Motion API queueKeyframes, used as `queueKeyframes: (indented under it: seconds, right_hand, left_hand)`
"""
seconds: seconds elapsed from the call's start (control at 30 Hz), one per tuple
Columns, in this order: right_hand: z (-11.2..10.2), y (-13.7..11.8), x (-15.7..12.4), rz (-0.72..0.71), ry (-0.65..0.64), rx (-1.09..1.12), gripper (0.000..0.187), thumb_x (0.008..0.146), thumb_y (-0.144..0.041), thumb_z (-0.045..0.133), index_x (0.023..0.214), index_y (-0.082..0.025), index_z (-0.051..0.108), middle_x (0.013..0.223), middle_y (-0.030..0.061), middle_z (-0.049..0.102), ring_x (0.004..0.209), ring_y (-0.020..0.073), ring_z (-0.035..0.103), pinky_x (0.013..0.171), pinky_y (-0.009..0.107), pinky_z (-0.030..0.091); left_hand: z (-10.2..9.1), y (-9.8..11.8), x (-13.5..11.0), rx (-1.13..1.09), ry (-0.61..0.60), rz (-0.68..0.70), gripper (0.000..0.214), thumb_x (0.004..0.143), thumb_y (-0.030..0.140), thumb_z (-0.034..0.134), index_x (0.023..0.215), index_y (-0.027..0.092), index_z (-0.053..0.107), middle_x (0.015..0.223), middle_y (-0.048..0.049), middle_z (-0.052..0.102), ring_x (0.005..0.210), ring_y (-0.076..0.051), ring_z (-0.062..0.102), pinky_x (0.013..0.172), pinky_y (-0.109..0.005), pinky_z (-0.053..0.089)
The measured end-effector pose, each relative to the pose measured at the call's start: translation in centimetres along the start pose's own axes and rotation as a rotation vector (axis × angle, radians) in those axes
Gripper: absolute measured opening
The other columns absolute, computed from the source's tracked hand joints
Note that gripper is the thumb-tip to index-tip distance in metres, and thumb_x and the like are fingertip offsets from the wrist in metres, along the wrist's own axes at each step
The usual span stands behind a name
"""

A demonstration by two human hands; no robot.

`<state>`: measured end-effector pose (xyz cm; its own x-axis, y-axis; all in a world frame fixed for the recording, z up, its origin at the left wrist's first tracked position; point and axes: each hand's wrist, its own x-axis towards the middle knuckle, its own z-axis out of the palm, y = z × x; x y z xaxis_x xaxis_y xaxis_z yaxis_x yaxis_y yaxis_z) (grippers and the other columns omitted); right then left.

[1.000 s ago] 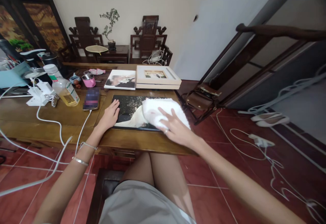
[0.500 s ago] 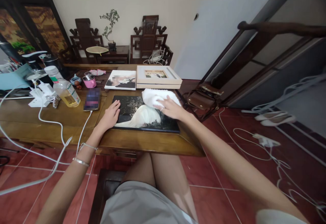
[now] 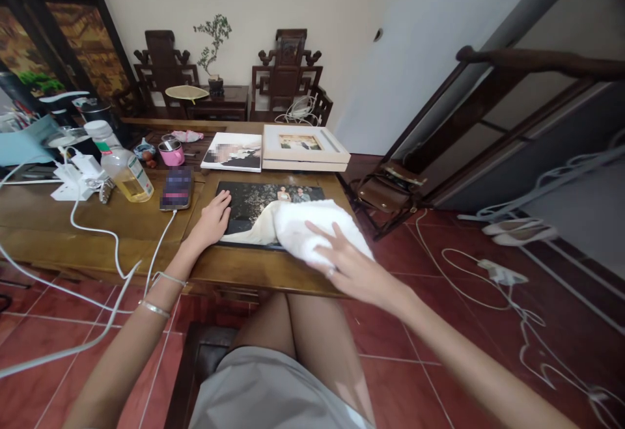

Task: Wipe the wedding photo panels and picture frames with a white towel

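Note:
A dark photo print (image 3: pixel 254 204) lies flat on the wooden table (image 3: pixel 146 221) in front of me. My left hand (image 3: pixel 212 219) rests on its left edge, fingers spread flat. My right hand (image 3: pixel 349 266) presses a white cloth (image 3: pixel 312 234) onto the print's near right corner, fingers stretched out over the cloth. The cloth hides that corner of the print.
Behind the print lie a second photo print (image 3: pixel 233 152) and a white framed picture (image 3: pixel 303 146). To the left are a phone (image 3: pixel 176 189) on a white cable, an oil bottle (image 3: pixel 124 172), a pink cup (image 3: pixel 171 153) and chargers (image 3: pixel 73 175). A brown bag (image 3: pixel 383 194) and cables lie on the red tiled floor at right.
My right hand has dragged the white cloth from the print's far right corner back to its near right corner. My left hand has stayed on the left edge.

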<state>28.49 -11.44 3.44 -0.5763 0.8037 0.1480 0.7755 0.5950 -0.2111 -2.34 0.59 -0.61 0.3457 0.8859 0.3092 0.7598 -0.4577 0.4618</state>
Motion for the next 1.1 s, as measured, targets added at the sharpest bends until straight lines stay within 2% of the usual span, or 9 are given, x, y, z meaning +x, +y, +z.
queueKeyframes:
  seconds: [0.1,0.17,0.37,0.5,0.63,0.73,0.83,1.0,1.1]
  right_hand:
    - [-0.3,-2.2,-2.1,-0.033,-0.05,0.008,0.023,0.087,-0.02,0.043,0.085,-0.025,0.065,0.144,0.0088,0.045,0.14,0.0299,0.027,0.112,0.059,0.023]
    - [-0.3,-2.1,-1.7,-0.034,-0.055,0.017,0.024,0.087,-0.02,0.042,0.086,-0.024,0.066,0.143,0.0106,0.047,0.14,0.0303,0.028,0.112,0.059,0.024]
    - [0.6,3.9,5.6,-0.004,0.045,0.006,0.033,0.094,-0.028,0.035,0.107,-0.017,0.064,0.135,0.0159,0.055,0.137,0.0323,0.033,0.111,0.062,0.018]
    - [0.9,8.1,10.7,0.065,0.085,-0.025,0.037,0.095,-0.031,0.031,0.11,-0.015,0.061,0.132,0.0172,0.056,0.124,0.0363,0.048,0.104,0.063,0.025]
    - [0.9,9.6,12.6,0.111,0.079,-0.057,0.039,0.096,-0.035,0.03,0.108,-0.014,0.061,0.128,0.0193,0.058,0.115,0.0388,0.054,0.097,0.061,0.032]
    - [1.1,8.9,11.6,0.099,0.077,-0.065,0.039,0.096,-0.033,0.031,0.111,-0.013,0.06,0.132,0.0205,0.054,0.127,0.0386,0.043,0.1,0.064,0.028]
    - [1.2,6.4,8.5,0.039,0.06,-0.068,0.035,0.094,-0.029,0.033,0.112,-0.014,0.06,0.134,0.0203,0.053,0.138,0.0345,0.029,0.105,0.066,0.021]
    - [0.6,0.6,1.7,-0.091,-0.007,-0.03,0.023,0.084,-0.017,0.042,0.087,-0.019,0.064,0.148,0.0159,0.038,0.142,0.0331,0.021,0.11,0.066,0.015]
    - [0.3,-1.0,-0.4,-0.163,-0.051,-0.01,0.021,0.078,-0.01,0.044,0.077,-0.021,0.062,0.149,0.0107,0.037,0.143,0.031,0.019,0.111,0.066,0.013]
  left_hand:
    - [0.0,0.1,0.0,0.001,-0.021,-0.01,0.045,0.093,0.025,0.033,0.133,0.01,0.049,0.147,-0.0167,0.04,0.14,-0.025,0.032,0.112,-0.051,0.029]
    - [0.0,0.0,0.0,-0.004,-0.022,-0.004,0.045,0.093,0.025,0.034,0.133,0.011,0.049,0.147,-0.0163,0.04,0.14,-0.025,0.032,0.112,-0.051,0.029]
    - [0.0,-0.3,-0.1,-0.023,-0.014,0.011,0.044,0.093,0.027,0.034,0.133,0.015,0.049,0.147,-0.0139,0.041,0.14,-0.023,0.031,0.112,-0.051,0.028]
    - [0.1,-0.3,-0.2,-0.049,0.011,0.001,0.045,0.093,0.028,0.035,0.132,0.013,0.051,0.146,-0.0139,0.042,0.139,-0.024,0.033,0.113,-0.05,0.027]
    - [0.2,-0.4,-0.2,-0.082,0.053,0.029,0.045,0.092,0.029,0.037,0.13,0.012,0.053,0.144,-0.0138,0.046,0.138,-0.023,0.036,0.115,-0.047,0.028]
    - [0.3,-0.4,-0.2,-0.08,0.072,0.038,0.044,0.091,0.028,0.038,0.129,0.012,0.055,0.142,-0.0126,0.048,0.137,-0.023,0.038,0.115,-0.046,0.028]
    - [0.3,-0.3,-0.1,-0.074,0.079,0.036,0.043,0.091,0.028,0.038,0.128,0.012,0.055,0.141,-0.0121,0.049,0.136,-0.023,0.039,0.115,-0.045,0.029]
    - [0.5,-0.2,-0.1,-0.071,0.075,0.028,0.043,0.091,0.026,0.038,0.128,0.012,0.055,0.142,-0.0133,0.048,0.137,-0.023,0.038,0.115,-0.045,0.029]
    - [0.5,-0.2,-0.2,-0.074,0.048,0.01,0.044,0.092,0.025,0.037,0.13,0.012,0.053,0.144,-0.014,0.045,0.138,-0.024,0.035,0.114,-0.047,0.028]
